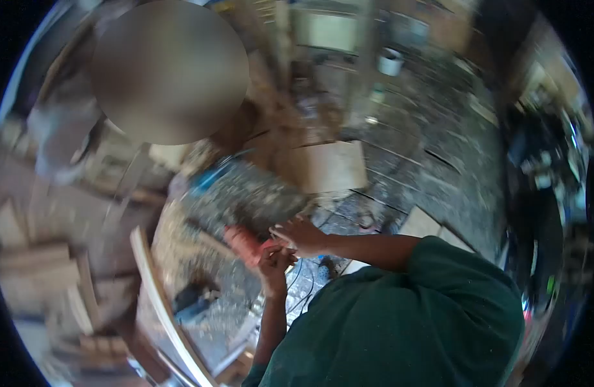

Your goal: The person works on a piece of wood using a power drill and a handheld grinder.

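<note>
My left hand point(276, 263) is closed beside a red tool-like object point(244, 245), its fingers pressed together near that object's end. Close against it, my right hand point(300, 236) is closed too, holding a small thin light piece point(281, 236) whose kind I cannot make out. The red object lies at the near edge of a dusty grey work surface point(245, 193). A dark cord point(302, 298) hangs below my hands. Motion blur hides the finer detail between the fingers.
A long pale wooden strip point(165, 309) stands left of my left arm. Boards point(36, 274) are stacked at the far left. A flat panel point(336, 166) lies beyond my hands, and a white container point(390, 62) stands on the floor farther back.
</note>
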